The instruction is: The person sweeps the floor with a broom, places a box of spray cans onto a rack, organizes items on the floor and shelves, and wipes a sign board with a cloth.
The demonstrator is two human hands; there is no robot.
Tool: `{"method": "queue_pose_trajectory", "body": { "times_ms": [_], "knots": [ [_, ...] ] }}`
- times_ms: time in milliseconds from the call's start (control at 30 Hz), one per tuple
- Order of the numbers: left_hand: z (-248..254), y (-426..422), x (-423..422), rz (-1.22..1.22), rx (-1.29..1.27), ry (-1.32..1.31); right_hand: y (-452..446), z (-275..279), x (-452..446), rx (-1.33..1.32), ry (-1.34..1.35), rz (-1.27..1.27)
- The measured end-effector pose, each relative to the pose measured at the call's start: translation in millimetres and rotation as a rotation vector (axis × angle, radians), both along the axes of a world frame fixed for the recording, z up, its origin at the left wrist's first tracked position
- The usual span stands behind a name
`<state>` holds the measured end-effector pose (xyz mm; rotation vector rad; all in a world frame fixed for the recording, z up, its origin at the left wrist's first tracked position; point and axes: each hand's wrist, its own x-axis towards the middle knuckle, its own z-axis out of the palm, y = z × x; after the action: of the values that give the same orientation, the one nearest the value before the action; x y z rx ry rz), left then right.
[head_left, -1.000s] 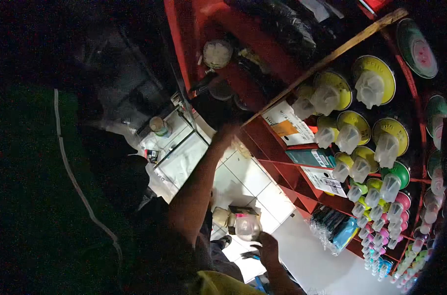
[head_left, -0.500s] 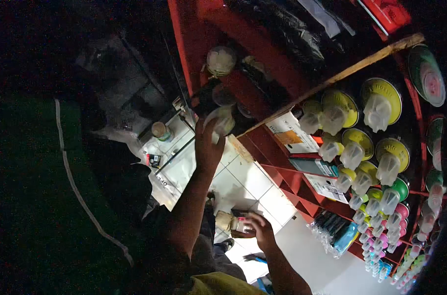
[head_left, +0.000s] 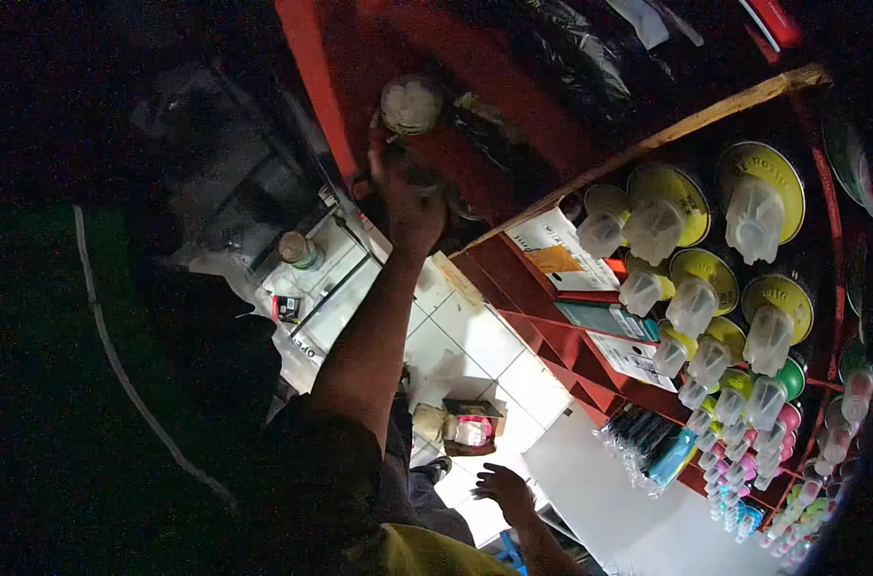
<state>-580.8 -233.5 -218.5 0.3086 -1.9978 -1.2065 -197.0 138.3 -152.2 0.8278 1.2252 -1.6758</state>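
Observation:
In the head view my left hand (head_left: 412, 206) reaches into a dark red shelf (head_left: 316, 86). Its fingers curve round a dim, rounded jar (head_left: 415, 175), mostly hidden by the hand and shadow. Just beyond the fingertips sits another round, pale-topped jar (head_left: 412, 104). My right hand (head_left: 506, 492) hangs lower down over the floor, fingers apart, with nothing in it. Near it, an open cardboard box (head_left: 489, 413) holds a pink-and-white item (head_left: 472, 431).
Yellow-bottomed spray cans (head_left: 765, 187) with clear caps line the right rack. White boxes (head_left: 563, 252) and bagged packs (head_left: 638, 437) fill red shelves. A jar (head_left: 300, 252) stands on a glass counter (head_left: 335, 259) at left. White tiles (head_left: 484, 341) cover the floor.
My left hand has moved up and deeper into the shelf; the clear jar it held is no longer plainly visible. My right hand has drawn down, away from the box.

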Motion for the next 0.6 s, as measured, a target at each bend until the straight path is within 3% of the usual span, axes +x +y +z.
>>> {"method": "queue_pose_trajectory", "body": {
  "times_ms": [100,167,233,367,433,500,567,600],
  "knots": [
    [-1.2,4.1,1.0,0.136,0.356,-0.088,3.5,4.9,6.2,0.028,-0.017,-0.021],
    [0.4,18.9,6.7,-0.044,0.039,-0.175,4.3,5.9,14.0,0.026,-0.095,-0.033],
    [5.9,22.0,6.2,-0.138,-0.118,-0.218,4.6,5.0,21.5,0.028,-0.136,-0.043],
    [7.5,0.6,-25.5,-0.327,-0.071,-0.156,9.0,-4.6,33.0,0.111,-0.095,0.095],
    [-11.2,-7.4,-46.8,-0.488,0.762,0.191,14.3,-2.7,37.6,0.121,-0.12,0.066],
    [-20.7,-5.3,-49.5,-0.549,1.183,0.369,22.2,-3.7,45.6,0.128,-0.133,0.048],
    [3.4,-0.6,-35.5,-0.502,0.709,0.219,35.9,-11.0,58.0,0.148,-0.185,0.041],
    [-0.2,-1.0,-33.2,-0.488,0.592,0.175,41.6,-12.0,62.9,0.157,-0.216,0.04]
  ]
}}
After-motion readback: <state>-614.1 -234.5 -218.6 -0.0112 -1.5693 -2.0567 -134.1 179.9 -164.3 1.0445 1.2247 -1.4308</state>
